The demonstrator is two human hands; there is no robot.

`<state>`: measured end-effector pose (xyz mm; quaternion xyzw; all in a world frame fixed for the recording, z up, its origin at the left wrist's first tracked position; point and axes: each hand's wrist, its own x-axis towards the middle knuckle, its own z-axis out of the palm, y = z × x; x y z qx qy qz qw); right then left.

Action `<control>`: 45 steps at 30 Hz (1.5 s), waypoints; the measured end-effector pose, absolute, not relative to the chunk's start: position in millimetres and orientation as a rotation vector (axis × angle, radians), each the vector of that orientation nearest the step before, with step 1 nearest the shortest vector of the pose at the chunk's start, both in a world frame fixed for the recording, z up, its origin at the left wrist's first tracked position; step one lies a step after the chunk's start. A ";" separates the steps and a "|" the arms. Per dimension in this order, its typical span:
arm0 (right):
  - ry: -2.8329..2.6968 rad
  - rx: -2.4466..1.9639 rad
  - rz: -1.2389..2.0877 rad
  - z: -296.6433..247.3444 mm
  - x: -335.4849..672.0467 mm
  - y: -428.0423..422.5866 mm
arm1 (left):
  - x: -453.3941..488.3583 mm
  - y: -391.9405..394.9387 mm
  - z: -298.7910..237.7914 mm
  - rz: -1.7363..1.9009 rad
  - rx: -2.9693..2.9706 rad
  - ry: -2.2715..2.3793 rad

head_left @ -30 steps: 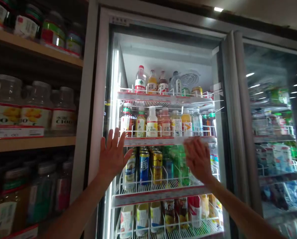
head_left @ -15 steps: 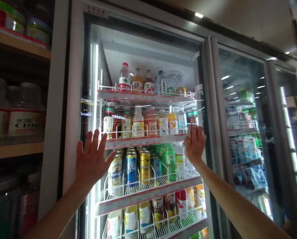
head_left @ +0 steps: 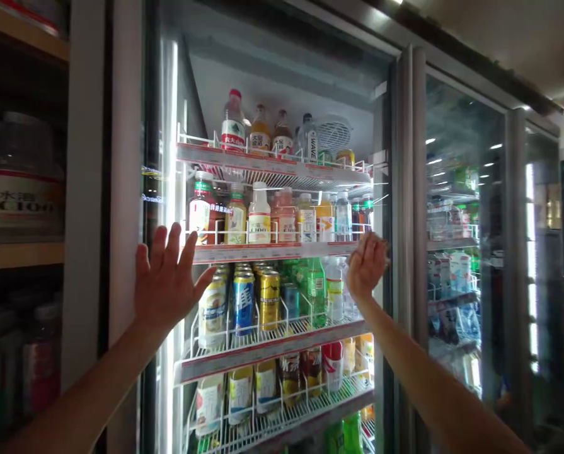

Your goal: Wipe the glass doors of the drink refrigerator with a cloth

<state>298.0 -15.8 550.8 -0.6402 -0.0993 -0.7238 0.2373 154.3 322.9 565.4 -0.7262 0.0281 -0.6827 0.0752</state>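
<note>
My left hand (head_left: 171, 277) is spread, palm toward the glass door (head_left: 282, 60) of a drinks fridge, near its left frame. It appears to rest on the glass and holds nothing. Toward the door's right side, my right hand (head_left: 367, 268) is closed on a crumpled cloth (head_left: 386, 251), pressed to the glass. Only the cloth's edges show around the fingers. Behind the glass, between the hands, stand bottles such as a white-capped one (head_left: 259, 214), and below them cans, among them a blue can (head_left: 243, 302) and a gold can (head_left: 269, 299).
Wire shelves with price strips (head_left: 272, 252) hold the drinks inside. A metal door frame (head_left: 411, 221) separates this door from a second fridge door (head_left: 456, 132) at right. On the left, a wooden shelf (head_left: 21, 255) carries large bottles (head_left: 21, 195).
The view has shifted, so the fridge contents sit slightly higher and further left. My right hand keeps the cloth at the right side of the glass; my left hand stays spread.
</note>
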 end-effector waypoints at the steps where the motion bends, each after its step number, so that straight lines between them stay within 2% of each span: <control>1: -0.381 -1.807 -1.985 537.8 290.1 -1.8 | 154.2 322.9 565.4 -2.045 -2.181 0.083; 4: -1.026 -2.023 -1.953 490.8 268.8 24.3 | 153.9 323.3 565.5 -2.037 -2.183 0.069; 6: -1.233 -2.072 -1.946 474.7 270.5 11.4 | 153.8 323.3 565.3 -2.031 -2.183 0.061; 10: -0.505 -1.839 -2.085 491.6 298.8 -37.9 | 153.8 322.5 565.1 -2.023 -2.185 0.062; 12: -0.363 -1.772 -2.074 495.3 299.2 -30.7 | 153.7 322.6 565.3 -2.019 -2.202 0.060; 15: -0.595 -1.888 -2.034 467.5 270.8 22.0 | 153.5 324.0 565.3 -2.029 -2.190 0.089; 19: -1.381 -2.041 -1.931 435.9 246.5 55.5 | 154.8 326.5 564.7 -2.049 -2.143 0.114; 21: -1.224 -2.056 -1.948 450.0 257.1 34.7 | 156.6 327.4 564.1 -2.059 -2.119 0.101; 25: -0.483 -1.917 -2.004 487.0 275.1 7.1 | 159.7 328.8 563.4 -2.080 -2.077 0.095; 27: -0.612 -1.980 -1.944 478.6 264.1 25.4 | 160.1 329.7 563.4 -2.081 -2.059 0.104; 30: -1.241 -2.069 -1.858 441.3 240.4 57.4 | 159.9 330.9 563.6 -2.075 -2.036 0.107; 32: -1.457 -2.060 -1.841 426.2 237.7 55.7 | 159.9 331.0 563.7 -2.078 -2.019 0.104; 36: -0.942 -1.982 -1.940 449.6 261.0 16.0 | 159.4 329.5 563.6 -2.080 -2.002 0.110; 39: -0.627 -1.873 -1.942 467.8 261.0 22.7 | 157.7 330.3 563.0 -2.091 -1.963 0.134; 45: -1.467 -2.039 -1.839 438.5 234.1 67.2 | 154.9 337.2 558.9 -2.166 -1.802 0.193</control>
